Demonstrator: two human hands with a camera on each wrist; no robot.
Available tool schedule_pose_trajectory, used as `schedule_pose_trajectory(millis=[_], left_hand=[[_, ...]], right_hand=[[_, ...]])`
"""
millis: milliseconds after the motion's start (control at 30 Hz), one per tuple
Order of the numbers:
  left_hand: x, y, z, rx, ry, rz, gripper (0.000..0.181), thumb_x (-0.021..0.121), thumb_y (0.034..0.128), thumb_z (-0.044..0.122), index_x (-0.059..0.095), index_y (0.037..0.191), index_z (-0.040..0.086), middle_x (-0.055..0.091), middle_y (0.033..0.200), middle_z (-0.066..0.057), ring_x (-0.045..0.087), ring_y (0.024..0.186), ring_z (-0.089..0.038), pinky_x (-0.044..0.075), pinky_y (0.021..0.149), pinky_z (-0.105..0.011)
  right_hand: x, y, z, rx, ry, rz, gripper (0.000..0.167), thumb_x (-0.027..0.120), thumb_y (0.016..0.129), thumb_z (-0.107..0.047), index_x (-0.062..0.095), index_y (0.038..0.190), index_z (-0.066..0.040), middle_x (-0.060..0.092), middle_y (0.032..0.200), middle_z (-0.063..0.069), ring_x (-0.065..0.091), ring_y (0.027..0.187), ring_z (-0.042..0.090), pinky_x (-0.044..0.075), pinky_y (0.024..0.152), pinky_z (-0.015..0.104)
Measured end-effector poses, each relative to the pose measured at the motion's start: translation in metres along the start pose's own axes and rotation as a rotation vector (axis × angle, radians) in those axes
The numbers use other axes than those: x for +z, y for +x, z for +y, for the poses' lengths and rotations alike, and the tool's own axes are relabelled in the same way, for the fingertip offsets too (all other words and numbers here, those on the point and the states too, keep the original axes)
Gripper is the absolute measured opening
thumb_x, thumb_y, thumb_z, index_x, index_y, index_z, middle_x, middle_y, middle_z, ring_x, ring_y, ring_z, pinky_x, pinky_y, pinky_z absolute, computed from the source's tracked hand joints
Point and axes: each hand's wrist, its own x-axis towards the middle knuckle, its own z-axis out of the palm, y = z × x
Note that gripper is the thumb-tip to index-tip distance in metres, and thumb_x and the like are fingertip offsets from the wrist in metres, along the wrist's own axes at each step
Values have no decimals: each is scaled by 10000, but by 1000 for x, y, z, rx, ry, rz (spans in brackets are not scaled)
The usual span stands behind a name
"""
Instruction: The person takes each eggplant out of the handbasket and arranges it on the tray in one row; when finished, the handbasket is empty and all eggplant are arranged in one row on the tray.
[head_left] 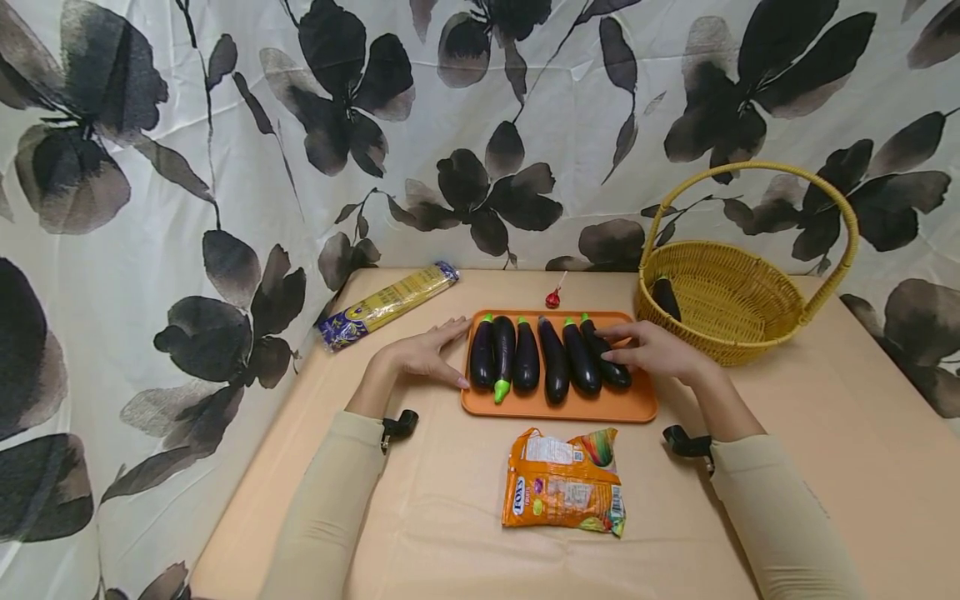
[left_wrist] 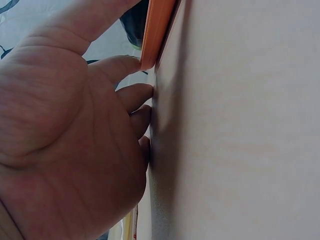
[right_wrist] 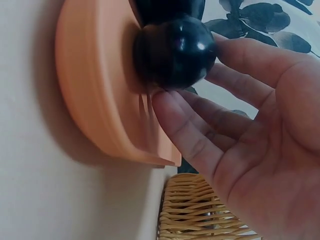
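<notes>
Several dark eggplants point(head_left: 554, 362) lie side by side on an orange tray point(head_left: 558, 408). One of them points its green stem end toward the front, unlike the others. My right hand point(head_left: 648, 346) holds the rightmost eggplant point(head_left: 600, 354) between thumb and fingers; the right wrist view shows its rounded end point(right_wrist: 180, 52) between them, over the tray. My left hand point(head_left: 423, 354) rests at the tray's left edge, fingers extended. In the left wrist view the left hand's point(left_wrist: 75, 125) fingertips reach the table beside the tray rim point(left_wrist: 155, 35).
A yellow wicker basket point(head_left: 720, 287) with a tall handle stands at the back right, another eggplant point(head_left: 665, 298) inside. A red lollipop point(head_left: 553, 298) lies behind the tray, an orange candy bag point(head_left: 564, 483) in front. A long pasta packet point(head_left: 390, 305) lies at the back left.
</notes>
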Motion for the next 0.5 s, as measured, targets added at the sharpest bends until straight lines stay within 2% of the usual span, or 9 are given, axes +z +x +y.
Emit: schedule_pose_trajectory(millis=[100, 233, 500], left_hand=[[0, 0, 0, -2, -4, -3, 1306, 926, 695, 578, 131, 1690, 288, 26, 1774, 12, -66, 1634, -295, -19, 1322, -532], [-2, 0, 1, -7, -10, -9, 1298, 925, 702, 568, 131, 1690, 286, 25, 1774, 14, -70, 1634, -293, -21, 1322, -533], [-4, 1, 2, -6, -15, -24, 1280, 922, 726, 536, 124, 1692, 273, 15, 1774, 6, -78, 1632, -299, -31, 1320, -535]], right_hand=[[1, 0, -1, -5, 9, -5, 539, 692, 1010, -244, 561, 1478, -12, 641, 1004, 178, 596, 746, 271, 466, 695, 281], [2, 2, -2, -26, 2, -11, 554, 694, 1007, -252, 554, 1480, -1, 636, 1307, 243, 642, 848, 241, 526, 760, 302], [2, 3, -3, -30, 10, -23, 572, 701, 1004, -294, 556, 1482, -17, 605, 1405, 259, 627, 1120, 295, 544, 892, 333]])
